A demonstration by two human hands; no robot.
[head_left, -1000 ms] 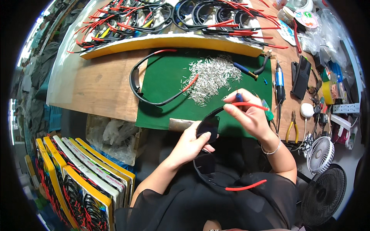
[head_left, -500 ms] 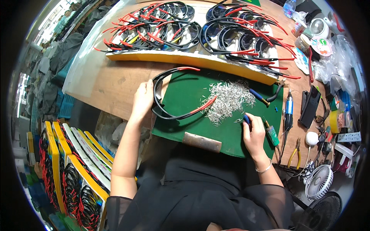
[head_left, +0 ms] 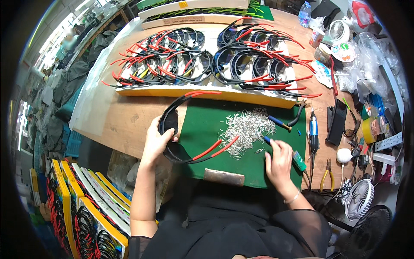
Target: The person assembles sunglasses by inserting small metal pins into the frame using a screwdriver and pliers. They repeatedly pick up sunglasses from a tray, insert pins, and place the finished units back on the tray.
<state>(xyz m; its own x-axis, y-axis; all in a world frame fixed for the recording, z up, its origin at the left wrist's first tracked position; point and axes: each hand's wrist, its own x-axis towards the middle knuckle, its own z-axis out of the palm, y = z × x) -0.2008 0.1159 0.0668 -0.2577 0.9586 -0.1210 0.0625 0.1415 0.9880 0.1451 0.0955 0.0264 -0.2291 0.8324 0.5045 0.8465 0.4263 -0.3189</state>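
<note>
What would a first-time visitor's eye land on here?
Probably the yellow-edged tray crowded with red-tipped black glasses, beyond the green mat. Next, the heap of small silvery pieces on that mat. The left hand, beside the mat's left edge, grips more red-tipped eyewear.

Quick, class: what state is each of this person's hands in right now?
Left hand: closed, holding red-tipped black glasses.
Right hand: curled closed around a blue handle, its other end hidden.
</note>
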